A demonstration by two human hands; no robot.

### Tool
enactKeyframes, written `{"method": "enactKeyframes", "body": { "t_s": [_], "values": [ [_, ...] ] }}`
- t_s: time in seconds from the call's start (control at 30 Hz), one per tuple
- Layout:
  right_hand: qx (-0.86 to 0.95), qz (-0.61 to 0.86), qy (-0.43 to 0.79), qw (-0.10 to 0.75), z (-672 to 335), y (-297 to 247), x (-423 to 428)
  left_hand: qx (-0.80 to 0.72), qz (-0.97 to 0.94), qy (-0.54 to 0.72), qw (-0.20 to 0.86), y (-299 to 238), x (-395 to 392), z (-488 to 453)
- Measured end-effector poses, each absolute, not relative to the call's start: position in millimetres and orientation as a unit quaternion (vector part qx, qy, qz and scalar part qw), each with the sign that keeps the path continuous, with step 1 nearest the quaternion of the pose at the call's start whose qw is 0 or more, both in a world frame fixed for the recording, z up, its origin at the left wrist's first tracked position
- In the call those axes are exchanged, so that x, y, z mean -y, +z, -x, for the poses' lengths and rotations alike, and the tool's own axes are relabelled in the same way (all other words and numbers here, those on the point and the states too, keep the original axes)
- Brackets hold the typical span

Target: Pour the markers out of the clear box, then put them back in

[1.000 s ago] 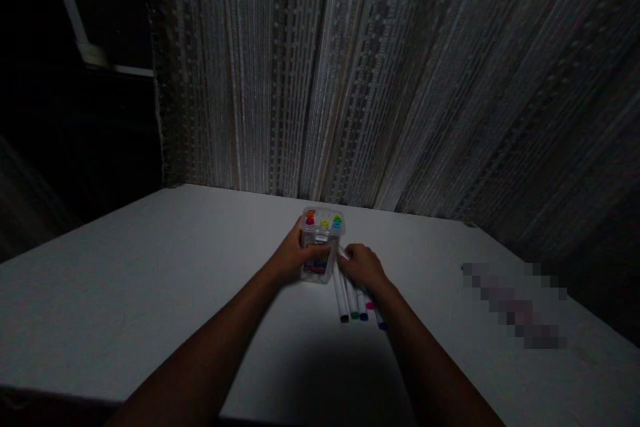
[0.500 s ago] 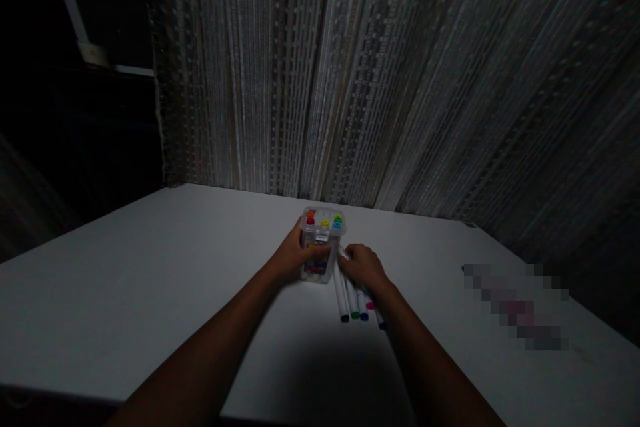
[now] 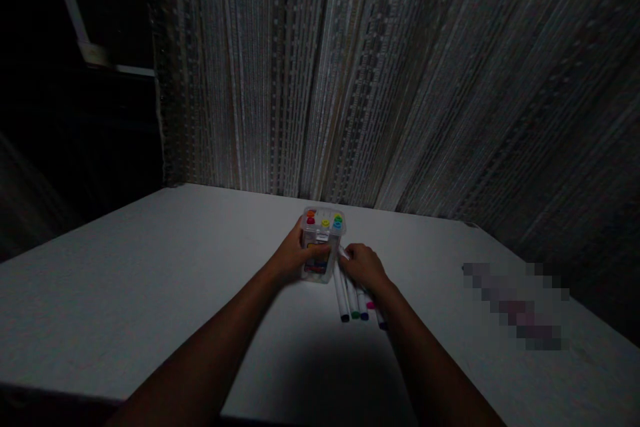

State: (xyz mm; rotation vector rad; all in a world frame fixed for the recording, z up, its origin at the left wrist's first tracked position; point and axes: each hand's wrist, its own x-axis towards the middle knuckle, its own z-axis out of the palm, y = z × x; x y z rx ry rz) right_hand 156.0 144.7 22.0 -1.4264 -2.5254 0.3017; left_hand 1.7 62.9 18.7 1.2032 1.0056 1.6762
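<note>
A clear plastic marker box [image 3: 316,275] stands upright on the white table, with orange, red, yellow, green and blue marker ends showing at its top. My left hand [image 3: 291,255] is closed around its left side, the thumb across the dark label in front. Just right of the box lie several white markers [image 3: 341,297] side by side, with black, green, blue and pink ends towards me. My right hand [image 3: 367,267] is over their far ends, its fingers and thumb pinched on a marker there. That hand and forearm partly cover the rightmost markers.
The white table [image 3: 175,267] reaches forward to a striped, patterned curtain [image 3: 300,80]. On the table's right side is a pixelated, blurred item [image 3: 515,310] that I cannot make out. At the far left, a dark area holds a pale frame [image 3: 70,0].
</note>
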Motion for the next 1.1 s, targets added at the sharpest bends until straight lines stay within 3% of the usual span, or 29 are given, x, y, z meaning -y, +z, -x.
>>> {"method": "enactKeyframes", "body": {
  "t_s": [0.17, 0.37, 0.53, 0.6, 0.83, 1.1],
  "values": [
    [0.848, 0.484, 0.136, 0.168, -157, 22, -148, -0.399, -0.482, 0.664, 0.408, 20, -62, -2],
    [0.751, 0.41, 0.248, 0.454, -164, 36, -154, -0.396, -0.482, 0.661, 0.416, 21, -62, -2],
    [0.656, 0.319, 0.301, 0.614, -167, 70, -151, -0.391, -0.487, 0.658, 0.42, 18, -65, 2],
    [0.641, 0.291, 0.303, 0.642, -164, 89, -146, -0.389, -0.489, 0.658, 0.42, 18, -66, 2],
    [0.72, 0.203, 0.324, 0.58, -133, 138, -124, -0.381, -0.489, 0.665, 0.417, 16, -67, 3],
    [0.874, 0.292, 0.242, 0.304, -120, 126, -135, -0.371, -0.499, 0.671, 0.404, 15, -67, 4]
  ]
}}
